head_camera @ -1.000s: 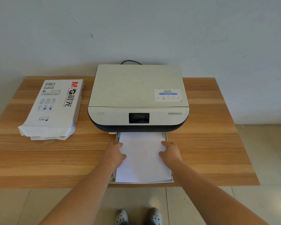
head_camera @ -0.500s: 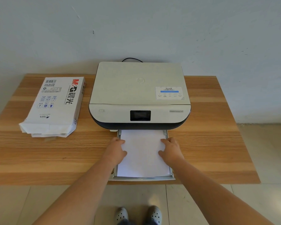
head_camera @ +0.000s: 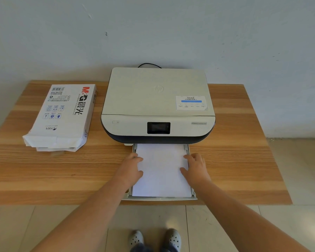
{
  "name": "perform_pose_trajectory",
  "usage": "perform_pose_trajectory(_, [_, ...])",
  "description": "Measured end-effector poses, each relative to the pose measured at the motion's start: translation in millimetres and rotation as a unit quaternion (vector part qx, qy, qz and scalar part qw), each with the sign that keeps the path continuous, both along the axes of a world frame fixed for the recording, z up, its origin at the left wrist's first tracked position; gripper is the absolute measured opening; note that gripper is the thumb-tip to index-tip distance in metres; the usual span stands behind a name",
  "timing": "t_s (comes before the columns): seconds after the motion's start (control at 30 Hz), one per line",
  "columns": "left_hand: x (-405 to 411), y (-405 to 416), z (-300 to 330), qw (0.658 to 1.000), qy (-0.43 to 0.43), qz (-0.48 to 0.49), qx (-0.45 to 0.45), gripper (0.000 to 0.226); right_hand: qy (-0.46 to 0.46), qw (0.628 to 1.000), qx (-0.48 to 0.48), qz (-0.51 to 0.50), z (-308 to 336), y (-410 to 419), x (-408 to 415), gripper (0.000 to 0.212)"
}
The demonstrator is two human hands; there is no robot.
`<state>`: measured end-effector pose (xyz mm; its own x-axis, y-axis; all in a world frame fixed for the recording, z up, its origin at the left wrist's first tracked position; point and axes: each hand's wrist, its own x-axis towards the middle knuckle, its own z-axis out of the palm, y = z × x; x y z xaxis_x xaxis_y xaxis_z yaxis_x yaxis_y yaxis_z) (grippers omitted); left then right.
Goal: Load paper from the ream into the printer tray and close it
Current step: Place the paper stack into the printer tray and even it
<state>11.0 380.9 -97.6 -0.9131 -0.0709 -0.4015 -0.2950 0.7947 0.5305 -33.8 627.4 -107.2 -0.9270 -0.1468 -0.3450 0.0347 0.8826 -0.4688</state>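
A white printer stands at the middle back of the wooden table. Its paper tray is pulled out toward me, and a stack of white paper lies in it. My left hand rests on the paper's left edge with its thumb on the sheet. On the right edge rests my right hand, fingers pointing at the printer. The opened ream lies on the table to the printer's left.
A black cable runs behind the printer along the pale wall. The tray's front end overhangs the table's near edge. My shoes show on the tiled floor below.
Both hands have slid the paper forward into the tray toward the printer. The paper's near edge now lies inside the tray's front lip.
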Motion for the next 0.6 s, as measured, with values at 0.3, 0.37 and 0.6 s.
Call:
perform_pose_trajectory(0.3, [19,-9,3,0.943,-0.009,-0.302,-0.141,0.057,-0.028,0.949,0.09,0.302,7,21,21,0.058])
perform_pose_trajectory(0.37, [25,-7,-1,0.929,-0.02,-0.334,-0.16,0.061,-0.028,0.937,0.104,0.331,7,24,22,0.06])
perform_pose_trajectory(0.6, [24,-5,-5,0.918,-0.026,-0.346,-0.191,0.07,0.013,0.917,0.13,0.378,2,30,17,0.063])
